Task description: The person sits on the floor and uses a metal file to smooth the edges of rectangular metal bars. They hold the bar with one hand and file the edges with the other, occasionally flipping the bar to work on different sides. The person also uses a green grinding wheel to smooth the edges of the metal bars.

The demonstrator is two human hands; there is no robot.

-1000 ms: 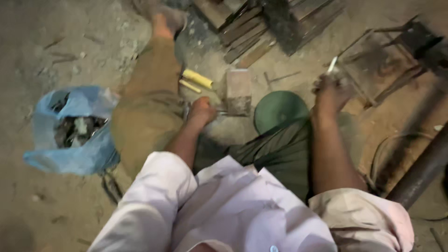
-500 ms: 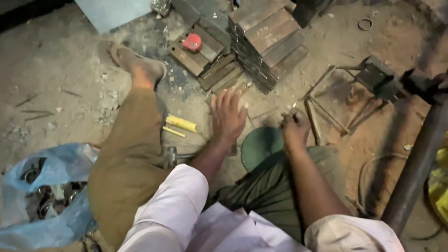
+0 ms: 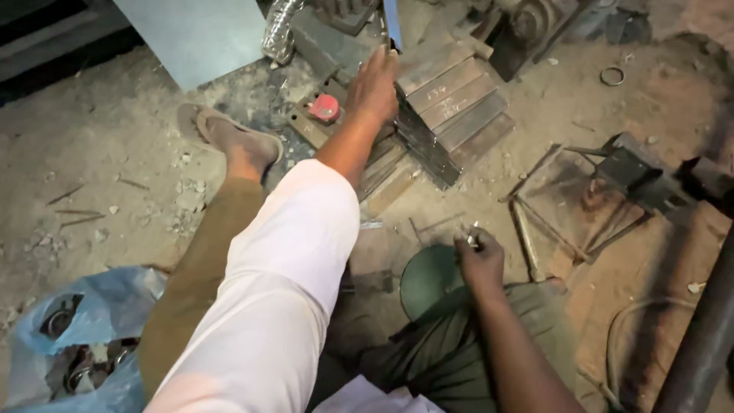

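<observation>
My left hand point(image 3: 375, 82) is stretched far forward, its fingers touching the top of a stack of flat metal bars point(image 3: 451, 107) beside a thin blue strip point(image 3: 392, 23). Whether it grips anything I cannot tell. A red round object point(image 3: 324, 107) lies just left of that wrist. My right hand point(image 3: 479, 254) is low by my knee, closed on a small pale piece point(image 3: 472, 234). It hovers next to a round dark green lid point(image 3: 430, 281). My left leg in brown trousers ends in a sandalled foot point(image 3: 229, 136).
A blue plastic bag point(image 3: 76, 344) with metal rings sits at the lower left. A grey sheet point(image 3: 195, 34) leans at the top. Metal rods and a dark bracket point(image 3: 627, 172) lie at right, with a thick pipe point(image 3: 699, 336) at the right edge.
My left arm has reached forward from near my knee up to the stacked bars. The view has tilted forward. My right hand stayed near the green lid holding the small piece.
</observation>
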